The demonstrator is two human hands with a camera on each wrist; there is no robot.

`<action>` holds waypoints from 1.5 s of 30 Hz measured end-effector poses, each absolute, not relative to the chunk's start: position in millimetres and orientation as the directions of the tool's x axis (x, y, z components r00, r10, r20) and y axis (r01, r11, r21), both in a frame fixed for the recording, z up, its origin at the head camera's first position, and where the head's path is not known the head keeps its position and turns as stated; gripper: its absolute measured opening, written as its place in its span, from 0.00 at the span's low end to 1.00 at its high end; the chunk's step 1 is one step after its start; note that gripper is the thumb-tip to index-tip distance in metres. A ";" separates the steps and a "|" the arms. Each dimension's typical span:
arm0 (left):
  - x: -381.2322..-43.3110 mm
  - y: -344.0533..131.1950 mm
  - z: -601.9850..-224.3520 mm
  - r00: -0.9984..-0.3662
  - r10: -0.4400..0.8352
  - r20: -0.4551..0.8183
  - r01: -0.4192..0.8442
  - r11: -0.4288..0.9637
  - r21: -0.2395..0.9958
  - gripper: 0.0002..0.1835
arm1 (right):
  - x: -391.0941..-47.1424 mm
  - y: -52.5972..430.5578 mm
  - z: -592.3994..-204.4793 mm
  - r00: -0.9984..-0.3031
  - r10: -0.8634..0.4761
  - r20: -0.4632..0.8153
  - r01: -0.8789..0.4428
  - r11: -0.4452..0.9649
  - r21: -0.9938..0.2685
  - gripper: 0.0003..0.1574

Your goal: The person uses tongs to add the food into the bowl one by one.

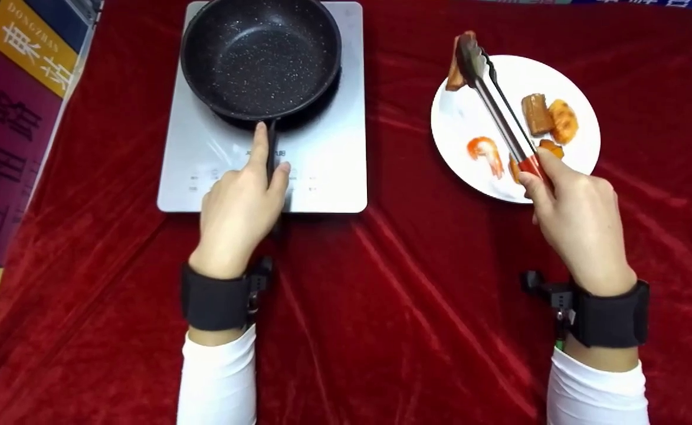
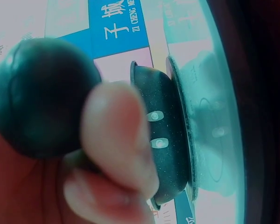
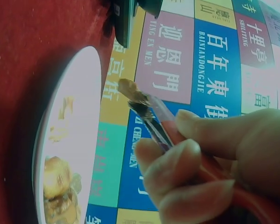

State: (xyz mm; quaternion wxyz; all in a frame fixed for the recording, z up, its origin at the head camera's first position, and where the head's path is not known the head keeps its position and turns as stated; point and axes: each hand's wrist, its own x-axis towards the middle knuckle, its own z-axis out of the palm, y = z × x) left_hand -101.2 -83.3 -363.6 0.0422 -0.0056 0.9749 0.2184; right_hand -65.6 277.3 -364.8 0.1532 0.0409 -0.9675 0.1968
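My left hand (image 1: pixel 236 203) grips the handle (image 1: pixel 272 144) of a black speckled frying pan (image 1: pixel 260 65), index finger stretched along it toward the rim. The pan sits on a flat induction cooker (image 1: pixel 334 171), and no food shows inside. With my right hand (image 1: pixel 584 218) I hold red-handled metal tongs (image 1: pixel 502 115). Their tips pinch a brown strip of food (image 1: pixel 454 77) above the plate's upper left edge. On the white plate (image 1: pixel 455 127) lie a shrimp (image 1: pixel 487 154), a brown chunk (image 1: pixel 537 115), a golden browned piece (image 1: pixel 564 121) and orange bits partly hidden by the tongs and hand.
A wrinkled dark red cloth (image 1: pixel 404 295) covers the table. The plate stands right of the cooker, with cloth between them. Coloured panels with writing (image 1: pixel 9 130) lie beyond the table's left edge. Each wrist wears a black strap (image 1: pixel 216 301) with a small camera.
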 end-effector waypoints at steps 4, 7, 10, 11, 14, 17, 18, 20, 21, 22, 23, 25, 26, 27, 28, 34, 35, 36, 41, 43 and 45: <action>-102.0 -81.9 -364.8 -0.995 0.006 -0.096 -0.036 0.902 0.430 0.35 | -67.5 271.3 -366.0 -0.936 -0.013 0.351 -0.158 0.908 -0.389 0.21; -102.4 -81.3 -365.4 -0.994 0.005 -0.106 -0.041 0.904 0.426 0.36 | -69.3 265.8 -368.2 -0.924 -0.007 0.382 -0.173 0.899 -0.402 0.24; -103.5 -80.8 -365.6 -0.994 0.006 -0.112 -0.042 0.905 0.423 0.36 | -73.2 259.0 -369.4 -0.911 -0.016 0.412 -0.198 0.894 -0.402 0.24; -103.9 -80.7 -365.8 -0.994 0.007 -0.112 -0.042 0.905 0.424 0.36 | -75.0 256.4 -369.2 -0.906 -0.022 0.422 -0.208 0.892 -0.400 0.24; -104.5 -81.4 -366.8 -0.994 0.008 -0.109 -0.040 0.902 0.430 0.36 | -81.0 247.6 -368.1 -0.895 -0.051 0.444 -0.245 0.887 -0.391 0.24; -103.9 -83.0 -368.6 -0.994 0.006 -0.110 -0.042 0.905 0.424 0.36 | -86.9 237.8 -367.4 -0.884 -0.091 0.459 -0.290 0.877 -0.384 0.23; -103.5 -83.5 -369.3 -0.994 0.002 -0.112 -0.046 0.905 0.422 0.36 | -89.3 234.5 -367.0 -0.880 -0.105 0.463 -0.306 0.872 -0.382 0.23; -103.0 -84.0 -370.7 -0.993 -0.002 -0.115 -0.050 0.907 0.418 0.37 | -94.2 228.7 -366.1 -0.873 -0.129 0.471 -0.332 0.864 -0.378 0.23; -103.0 -83.8 -371.3 -0.993 -0.003 -0.117 -0.052 0.908 0.415 0.37 | -96.5 226.1 -365.6 -0.870 -0.137 0.473 -0.340 0.862 -0.375 0.22; -103.3 -83.5 -371.8 -0.993 -0.003 -0.118 -0.052 0.908 0.416 0.37 | -98.8 223.7 -365.0 -0.870 -0.142 0.473 -0.344 0.861 -0.375 0.22; -103.6 -83.1 -372.0 -0.993 -0.003 -0.119 -0.053 0.908 0.416 0.37 | -101.0 221.2 -364.4 -0.868 -0.145 0.475 -0.347 0.861 -0.372 0.22; -104.5 -82.0 -371.9 -0.993 -0.001 -0.121 -0.052 0.908 0.415 0.37 | -105.5 216.0 -363.8 -0.866 -0.152 0.476 -0.356 0.855 -0.376 0.21; -105.1 -81.6 -372.0 -0.993 -0.001 -0.122 -0.052 0.908 0.415 0.37 | -107.6 213.2 -363.7 -0.866 -0.155 0.476 -0.361 0.852 -0.379 0.21; -105.5 -81.2 -371.8 -0.992 -0.001 -0.123 -0.052 0.908 0.415 0.37 | -109.6 210.4 -363.8 -0.864 -0.159 0.477 -0.366 0.849 -0.381 0.21; -105.9 -80.7 -371.8 -0.992 0.000 -0.126 -0.053 0.909 0.414 0.37 | -111.6 207.5 -364.1 -0.862 -0.162 0.480 -0.372 0.845 -0.384 0.21; -106.6 -78.8 -372.8 -0.992 0.000 -0.126 -0.054 0.905 0.422 0.37 | -120.3 191.5 -368.8 -0.874 -0.162 0.458 -0.378 0.819 -0.432 0.23; -106.7 -78.5 -373.0 -0.992 -0.001 -0.125 -0.054 0.904 0.423 0.37 | -121.4 189.0 -369.8 -0.876 -0.163 0.453 -0.379 0.815 -0.439 0.23; -106.8 -78.1 -373.2 -0.992 -0.002 -0.125 -0.055 0.905 0.423 0.37 | -122.6 186.6 -370.8 -0.877 -0.165 0.452 -0.380 0.814 -0.439 0.24; -107.2 -75.8 -373.0 -0.992 -0.001 -0.124 -0.052 0.911 0.408 0.37 | -126.7 176.7 -375.8 -0.877 -0.181 0.446 -0.388 0.814 -0.432 0.24; -107.1 -74.9 -373.0 -0.992 0.004 -0.126 -0.048 0.913 0.406 0.37 | -127.7 174.9 -377.8 -0.879 -0.184 0.439 -0.389 0.809 -0.440 0.24; -106.8 -73.8 -372.9 -0.992 0.009 -0.126 -0.043 0.913 0.407 0.37 | -128.4 174.0 -379.5 -0.884 -0.186 0.428 -0.389 0.800 -0.457 0.24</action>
